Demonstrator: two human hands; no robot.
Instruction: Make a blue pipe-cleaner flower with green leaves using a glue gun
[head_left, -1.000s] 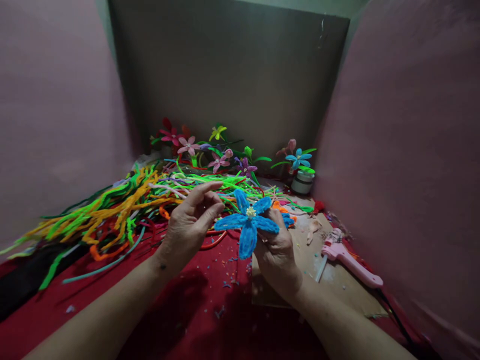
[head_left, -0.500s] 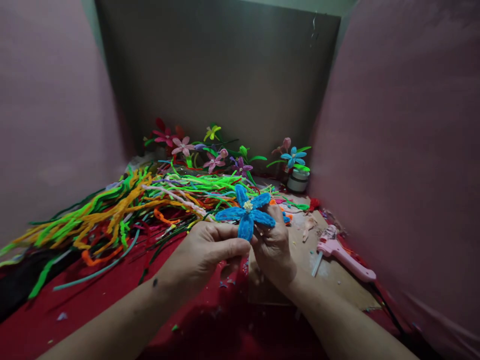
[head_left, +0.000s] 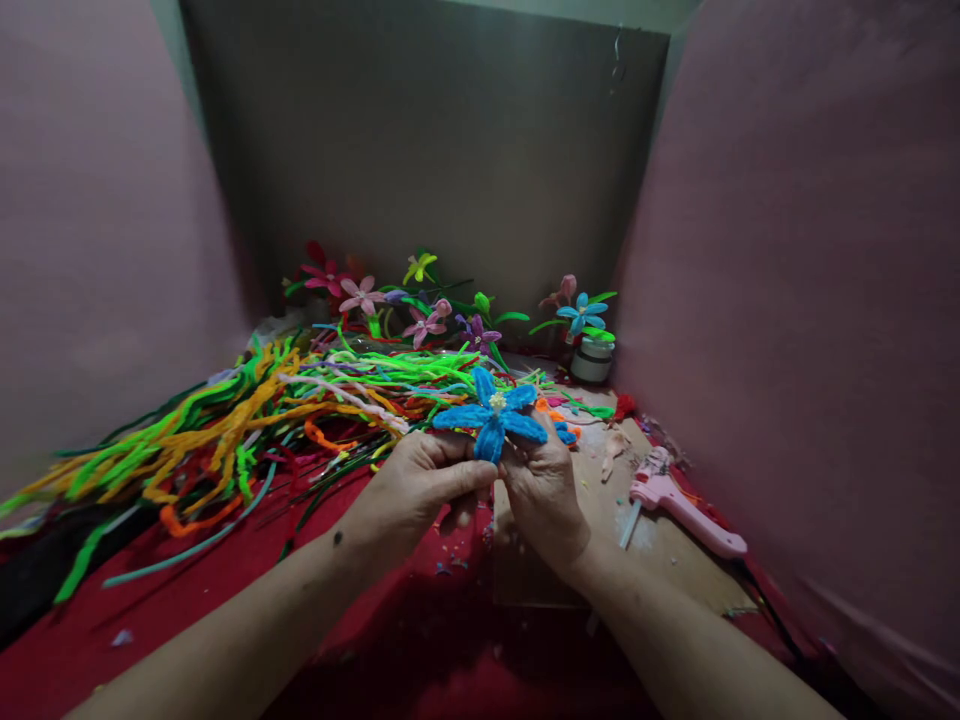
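Observation:
A blue pipe-cleaner flower (head_left: 491,435) with a pale yellow centre is held up in the middle, its face turned toward me. My left hand (head_left: 420,485) pinches its lower petal between thumb and fingers. Behind the right-hand petals, my right hand (head_left: 547,490) is closed on the flower from below; its fingertips are partly hidden. Just past my right hand, small blue and orange pieces (head_left: 562,430) lie on the cardboard (head_left: 645,560).
Many coloured pipe cleaners (head_left: 202,440) are heaped at the left and centre. A pink glue gun (head_left: 686,510) rests on the cardboard at the right. Finished flowers (head_left: 360,295) stand along the back, and a blue flower (head_left: 583,314) sits above a small jar (head_left: 592,360). Red cloth (head_left: 360,640) covers the table.
The lower petal has tipped forward and looks shorter, with the left thumb now against its end. My left hand has shifted slightly up and right; my right hand stays closed on the flower.

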